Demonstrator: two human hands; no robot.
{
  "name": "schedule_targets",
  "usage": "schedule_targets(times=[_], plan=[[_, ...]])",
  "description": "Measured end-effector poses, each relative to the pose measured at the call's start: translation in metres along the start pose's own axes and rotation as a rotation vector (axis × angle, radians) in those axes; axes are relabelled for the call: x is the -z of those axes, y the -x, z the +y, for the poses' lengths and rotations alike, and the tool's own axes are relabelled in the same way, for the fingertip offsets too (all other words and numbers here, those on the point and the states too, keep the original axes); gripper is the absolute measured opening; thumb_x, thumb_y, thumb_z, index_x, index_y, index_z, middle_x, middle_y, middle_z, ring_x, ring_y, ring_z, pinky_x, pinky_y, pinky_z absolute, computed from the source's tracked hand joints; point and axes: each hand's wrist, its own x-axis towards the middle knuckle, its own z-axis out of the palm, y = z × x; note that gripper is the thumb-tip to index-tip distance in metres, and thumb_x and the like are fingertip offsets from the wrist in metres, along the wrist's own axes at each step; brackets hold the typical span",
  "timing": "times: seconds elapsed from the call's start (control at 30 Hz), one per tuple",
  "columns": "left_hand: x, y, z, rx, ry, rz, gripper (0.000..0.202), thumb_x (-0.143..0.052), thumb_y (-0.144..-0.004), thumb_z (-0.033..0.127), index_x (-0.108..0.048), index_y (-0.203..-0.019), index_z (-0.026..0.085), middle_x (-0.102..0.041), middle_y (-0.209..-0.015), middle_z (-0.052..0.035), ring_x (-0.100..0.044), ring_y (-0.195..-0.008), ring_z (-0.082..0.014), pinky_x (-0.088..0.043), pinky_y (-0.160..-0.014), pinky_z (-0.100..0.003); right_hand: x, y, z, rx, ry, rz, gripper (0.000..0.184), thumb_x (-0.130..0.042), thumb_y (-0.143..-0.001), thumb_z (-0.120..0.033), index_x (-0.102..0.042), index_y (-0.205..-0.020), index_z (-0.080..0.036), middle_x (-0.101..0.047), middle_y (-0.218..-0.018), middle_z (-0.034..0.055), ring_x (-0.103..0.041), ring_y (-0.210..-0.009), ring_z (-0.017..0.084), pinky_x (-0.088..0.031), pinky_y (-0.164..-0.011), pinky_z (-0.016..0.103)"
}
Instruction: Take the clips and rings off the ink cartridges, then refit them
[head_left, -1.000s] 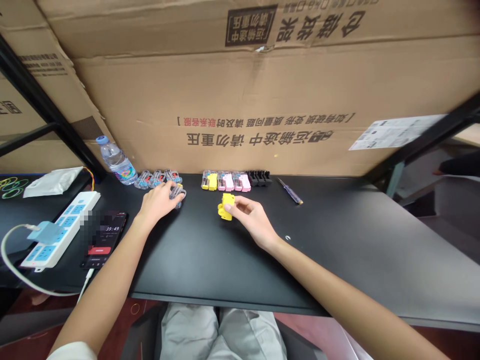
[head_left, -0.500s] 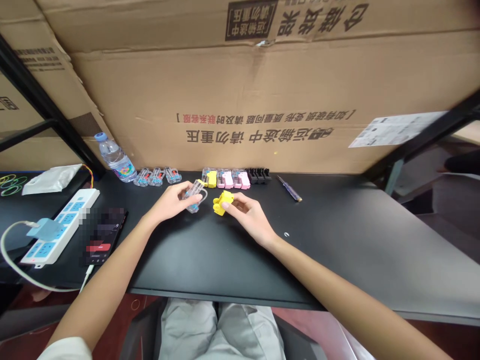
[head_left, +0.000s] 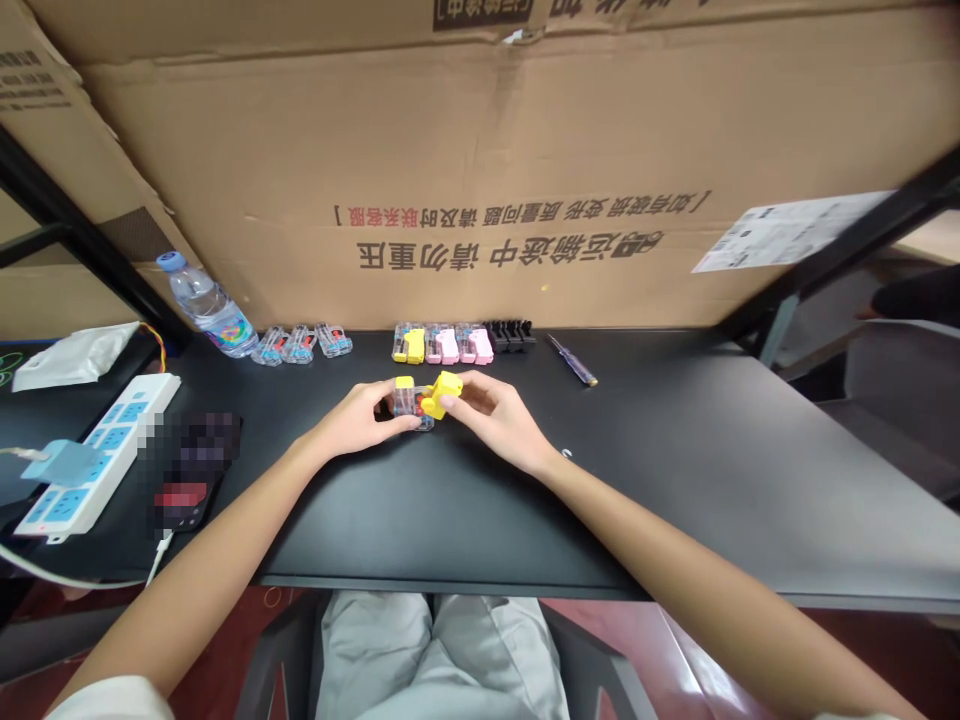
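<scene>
My left hand [head_left: 358, 420] is closed on a small clear plastic case [head_left: 405, 398] with a yellow top and some red and blue inside. Pinched between the thumb and fingers of my right hand [head_left: 501, 420] is a yellow plastic piece [head_left: 445, 392] with a rounded lobe. The yellow piece is against or just in front of the case's right side; I cannot tell whether they are joined. Behind my hands, in a row, stand a clear unit with a yellow part [head_left: 409, 345], two with pink parts [head_left: 442, 346] and several black pieces [head_left: 510, 336].
Three clear cases [head_left: 300, 344] lie by a water bottle [head_left: 214, 310] at back left. Left are a power strip [head_left: 97, 450] and a phone [head_left: 196, 470] with a cable. A screwdriver [head_left: 573, 360] lies right, and large cardboard [head_left: 480, 130] stands behind the black table [head_left: 480, 520].
My hands have come together, bringing the clear case and the yellow piece to each other. The case has turned in my left hand. The view has shifted slightly.
</scene>
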Motion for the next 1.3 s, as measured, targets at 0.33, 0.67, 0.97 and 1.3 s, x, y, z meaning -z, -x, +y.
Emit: schedule_targets(times=[0.33,0.67,0.97,1.3], plan=[[-0.002,0.003,0.001,-0.021,0.185,0.005,0.031,-0.081,-0.09,0.04,-0.078,-0.113,0.02,-0.084,-0.108,-0.0045,-0.078,-0.095,-0.0236,-0.059,-0.089,-0.032,0.0,0.001,0.004,-0.073,-0.017,-0.077,0.045,-0.093,-0.074,-0.056,-0.071,-0.093,-0.022,-0.082,-0.101,0.0074,-0.079,-0.102,0.03,-0.061,-0.102,0.049],[-0.004,0.004,-0.003,-0.036,0.155,0.017,0.032,-0.08,-0.091,0.042,-0.079,-0.115,0.022,-0.084,-0.112,-0.0049,-0.08,-0.098,-0.0249,-0.061,-0.092,-0.035,-0.008,0.006,0.007,-0.06,-0.02,-0.037,0.046,-0.091,-0.074,-0.06,-0.069,-0.092,-0.025,-0.082,-0.103,0.0071,-0.079,-0.101,0.031,-0.062,-0.101,0.051],[-0.003,0.005,-0.004,-0.038,0.261,-0.033,0.033,-0.081,-0.09,0.041,-0.079,-0.116,0.021,-0.084,-0.112,-0.0061,-0.081,-0.1,-0.0256,-0.063,-0.097,-0.037,-0.008,0.005,0.006,-0.066,-0.026,-0.073,0.046,-0.091,-0.074,-0.06,-0.068,-0.091,-0.024,-0.082,-0.102,0.0071,-0.079,-0.099,0.03,-0.062,-0.1,0.05],[-0.008,0.005,-0.006,-0.028,0.192,-0.018,0.043,-0.08,-0.09,0.037,-0.071,-0.129,0.022,-0.081,-0.125,-0.0089,-0.08,-0.107,-0.0265,-0.062,-0.101,-0.04,-0.009,0.002,0.017,-0.058,-0.074,-0.037,0.05,-0.091,-0.075,-0.061,-0.068,-0.096,-0.021,-0.083,-0.108,0.0099,-0.078,-0.108,0.029,-0.059,-0.105,0.049]])
